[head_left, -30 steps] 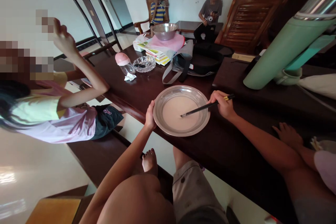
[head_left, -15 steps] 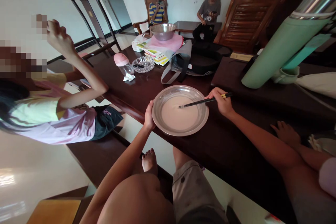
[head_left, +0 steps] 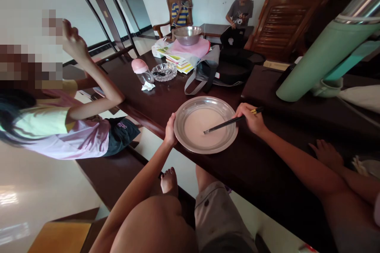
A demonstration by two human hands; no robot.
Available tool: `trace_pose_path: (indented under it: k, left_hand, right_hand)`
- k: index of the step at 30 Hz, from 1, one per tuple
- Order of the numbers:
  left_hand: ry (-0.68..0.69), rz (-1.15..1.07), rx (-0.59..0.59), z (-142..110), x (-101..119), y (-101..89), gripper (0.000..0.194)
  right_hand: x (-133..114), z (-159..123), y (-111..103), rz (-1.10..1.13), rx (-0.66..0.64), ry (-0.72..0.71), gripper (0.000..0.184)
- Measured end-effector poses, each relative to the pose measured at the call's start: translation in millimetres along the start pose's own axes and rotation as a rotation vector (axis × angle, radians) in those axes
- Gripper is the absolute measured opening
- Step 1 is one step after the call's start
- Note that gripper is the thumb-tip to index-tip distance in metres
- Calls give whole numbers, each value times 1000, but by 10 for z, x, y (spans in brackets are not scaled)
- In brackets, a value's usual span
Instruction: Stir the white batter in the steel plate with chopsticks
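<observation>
A shallow steel bowl (head_left: 230, 142) rests near the edge of the dark wooden table. Pale, pinkish-beige liquid (head_left: 198, 136) fills its bottom. My left hand (head_left: 170, 130) grips the bowl's left rim, thumb on top and the other fingers hidden beneath. In my right hand (head_left: 251, 118), at the bowl's right side, is a pair of black chopsticks (head_left: 225, 122) with gold-marked ends. Their tips dip into the liquid near the middle of the bowl.
Beyond the bowl stand a grey-and-black bag (head_left: 228, 69), a glass ashtray (head_left: 164, 72), a pink-capped bottle (head_left: 141, 70) and another steel bowl (head_left: 187, 35) on papers. A green thermos (head_left: 314, 53) leans in at right. People sit left and behind; another person's hand (head_left: 328, 154) rests at right.
The chopstick tips have shifted slightly down and toward me within the liquid. My left hand keeps its hold on the rim. The whole view has shifted a little.
</observation>
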State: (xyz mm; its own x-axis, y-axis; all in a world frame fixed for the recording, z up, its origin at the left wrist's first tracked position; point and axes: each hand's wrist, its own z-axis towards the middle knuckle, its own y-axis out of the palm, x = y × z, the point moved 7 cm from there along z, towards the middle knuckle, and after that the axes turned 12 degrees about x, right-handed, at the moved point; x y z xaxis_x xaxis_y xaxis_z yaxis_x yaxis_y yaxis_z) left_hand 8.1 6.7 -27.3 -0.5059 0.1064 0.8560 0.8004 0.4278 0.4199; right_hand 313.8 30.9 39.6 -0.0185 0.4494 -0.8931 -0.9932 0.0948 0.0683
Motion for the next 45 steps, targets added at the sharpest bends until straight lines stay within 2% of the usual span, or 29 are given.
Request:
trace_pose_path:
  k: [2, 7, 12, 17, 22, 27, 32, 37, 42, 45]
  left_hand:
    - [18, -6, 22, 10, 5, -20, 52]
    - [19, -13, 26, 19, -4, -29, 51]
    - [1, -2, 13, 30, -23, -38, 54]
    - [5, 5, 15, 36, -21, -43, 53]
    - [20, 5, -18, 1, 11, 11, 53]
    - [23, 17, 11, -19, 24, 7, 47]
    - [29, 15, 8, -33, 41, 16, 45]
    - [15, 31, 18, -34, 30, 3, 47]
    - [24, 23, 9, -14, 25, -7, 49]
    - [29, 13, 14, -4, 19, -14, 49]
  right_hand:
    - [11, -7, 34, -42, -47, 0, 40]
    - [35, 56, -91, 26, 96, 4, 43]
    - [23, 19, 14, -42, -52, -4, 40]
    - [29, 72, -114, 1, 91, -6, 43]
    - [48, 37, 13, -58, -40, 24, 42]
    - [64, 81, -113, -14, 111, 36, 45]
    - [68, 28, 21, -41, -41, 49, 42]
    - [70, 64, -97, 8, 93, 41, 44]
    - [65, 18, 15, -45, -42, 51, 43]
    - [61, 38, -47, -56, 47, 42, 44]
